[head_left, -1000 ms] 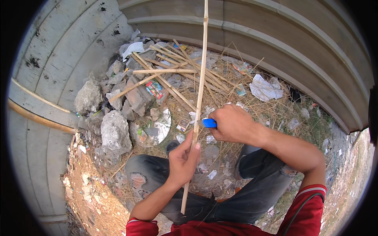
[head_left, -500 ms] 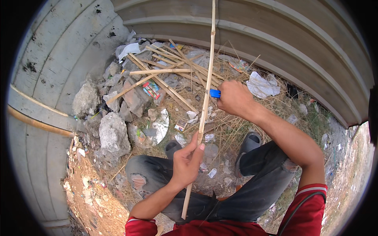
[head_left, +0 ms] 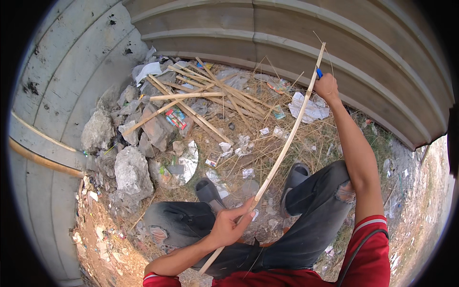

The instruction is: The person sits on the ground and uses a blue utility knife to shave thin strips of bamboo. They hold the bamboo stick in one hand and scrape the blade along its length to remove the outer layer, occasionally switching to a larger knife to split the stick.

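Note:
My left hand (head_left: 232, 227) is closed round the lower part of a long pale bamboo strip (head_left: 286, 142), which slants up and away to the right. Its near end passes below the hand, over my trouser leg. Far out near the strip's other end, my right hand (head_left: 327, 87) is closed on a blue utility knife (head_left: 319, 73). Only the knife's front shows, held against the strip; the blade cannot be made out. A thin curled sliver (head_left: 330, 53) stands off beside the strip's far end.
Several cut bamboo strips (head_left: 186, 95) lie crossed on the littered ground ahead. Broken rocks (head_left: 133, 170) are heaped at the left. A ribbed metal wall (head_left: 287, 24) curves across the far side, near the strip's tip; a pale panel wall (head_left: 62, 86) stands left. My sandalled feet are below.
The right hand with the knife has moved outward along the strip to its far end. The strip has tilted rightward and come nearer; the left hand is lower. A thin sliver now shows.

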The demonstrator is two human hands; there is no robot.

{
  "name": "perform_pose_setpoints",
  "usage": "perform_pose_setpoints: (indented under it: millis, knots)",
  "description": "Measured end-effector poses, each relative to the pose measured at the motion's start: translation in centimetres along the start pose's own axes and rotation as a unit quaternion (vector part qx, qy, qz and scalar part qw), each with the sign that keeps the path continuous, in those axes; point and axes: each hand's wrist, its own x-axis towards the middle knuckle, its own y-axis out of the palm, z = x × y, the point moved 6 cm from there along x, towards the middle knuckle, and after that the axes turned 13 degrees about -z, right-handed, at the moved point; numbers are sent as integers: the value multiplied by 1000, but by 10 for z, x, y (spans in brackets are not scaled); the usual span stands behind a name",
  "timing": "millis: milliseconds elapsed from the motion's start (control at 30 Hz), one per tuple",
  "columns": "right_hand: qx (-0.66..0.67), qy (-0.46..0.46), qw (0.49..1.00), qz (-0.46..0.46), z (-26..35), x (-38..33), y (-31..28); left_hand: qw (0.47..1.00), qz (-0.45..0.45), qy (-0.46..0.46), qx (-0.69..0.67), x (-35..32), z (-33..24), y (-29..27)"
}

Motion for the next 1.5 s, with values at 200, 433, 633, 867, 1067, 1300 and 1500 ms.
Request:
perform_pose_setpoints:
  millis: [200,433,633,867,1067,1300,1500]
  knots:
    - [36,-62,992,105,-5,-29,13,992,-106,63,9,10,3,-20]
    - [353,-62,880,312,126,-140,-21,978,-187,66,-71,25,-8,-34]
    - [340,-128,817,448,188,-214,-40,974,-198,36,-105,38,-26,-29]
    - [371,-204,802,421,196,-229,-56,966,-223,12,-130,46,-33,-29]
    - [234,-370,811,389,186,-239,-65,964,-228,13,-133,48,-28,-31]
    - [165,-370,832,379,173,-276,-44,964,-220,5,-149,51,-29,-30]
    - [125,-373,847,359,175,-272,-36,961,-230,0,-151,53,-31,-28]
